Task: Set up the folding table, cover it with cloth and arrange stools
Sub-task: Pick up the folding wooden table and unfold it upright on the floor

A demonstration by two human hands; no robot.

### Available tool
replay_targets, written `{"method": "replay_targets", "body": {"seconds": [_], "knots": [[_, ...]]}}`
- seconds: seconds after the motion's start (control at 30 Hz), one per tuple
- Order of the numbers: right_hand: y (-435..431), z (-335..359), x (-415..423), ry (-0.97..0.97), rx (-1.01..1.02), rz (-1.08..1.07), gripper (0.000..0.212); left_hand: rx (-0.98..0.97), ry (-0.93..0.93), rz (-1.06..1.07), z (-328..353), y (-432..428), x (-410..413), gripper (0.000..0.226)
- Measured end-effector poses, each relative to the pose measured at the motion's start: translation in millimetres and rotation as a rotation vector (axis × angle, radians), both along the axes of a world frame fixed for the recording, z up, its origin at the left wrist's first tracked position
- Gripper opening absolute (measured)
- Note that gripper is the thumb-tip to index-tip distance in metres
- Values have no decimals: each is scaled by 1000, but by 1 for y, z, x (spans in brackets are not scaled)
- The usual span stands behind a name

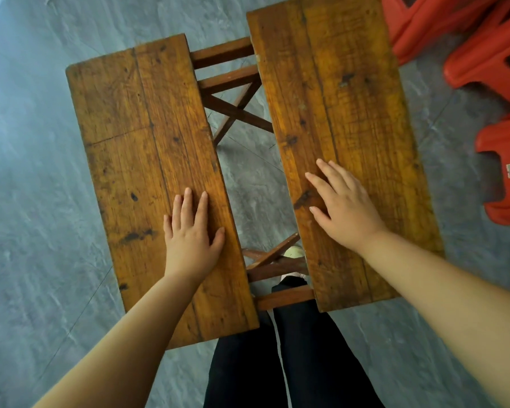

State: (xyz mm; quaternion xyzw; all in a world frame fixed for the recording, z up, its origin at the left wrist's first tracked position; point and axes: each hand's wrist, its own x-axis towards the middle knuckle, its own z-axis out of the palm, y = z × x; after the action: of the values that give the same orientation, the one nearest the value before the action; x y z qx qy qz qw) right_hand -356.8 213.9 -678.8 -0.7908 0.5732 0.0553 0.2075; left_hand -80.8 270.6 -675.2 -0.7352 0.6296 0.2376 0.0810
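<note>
Right now the left hand (193,240) and right hand (343,207) lie flat, fingers spread wide, holding nothing, one on each wooden half of the tabletop (147,160). Pushing the halves shut could pinch fingers in the gap; red stools (489,66) wait beside.
</note>
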Motion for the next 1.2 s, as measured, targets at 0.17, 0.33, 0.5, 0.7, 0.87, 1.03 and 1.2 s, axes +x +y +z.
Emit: {"method": "replay_targets", "body": {"seconds": [0.17,0.33,0.5,0.7,0.87,1.03,1.2], "knots": [[0,0,5,-31,10,-105,63,-27,40,170,2,-5,-22,72],[2,3,0,43,30,-344,85,-67,62,261,0,9,-13,80],[10,4,-11,88,53,-512,108,-33,61,529,2,27,15,102],[9,0,-37,130,80,-686,123,-53,42,690,-1,39,52,122],[8,-3,-44,138,93,-702,128,-40,57,756,-5,39,59,126],[5,1,-59,149,177,-761,135,-50,71,773,-5,37,58,125],[7,4,-63,91,217,-779,134,-43,88,793,-2,37,56,126]]}}
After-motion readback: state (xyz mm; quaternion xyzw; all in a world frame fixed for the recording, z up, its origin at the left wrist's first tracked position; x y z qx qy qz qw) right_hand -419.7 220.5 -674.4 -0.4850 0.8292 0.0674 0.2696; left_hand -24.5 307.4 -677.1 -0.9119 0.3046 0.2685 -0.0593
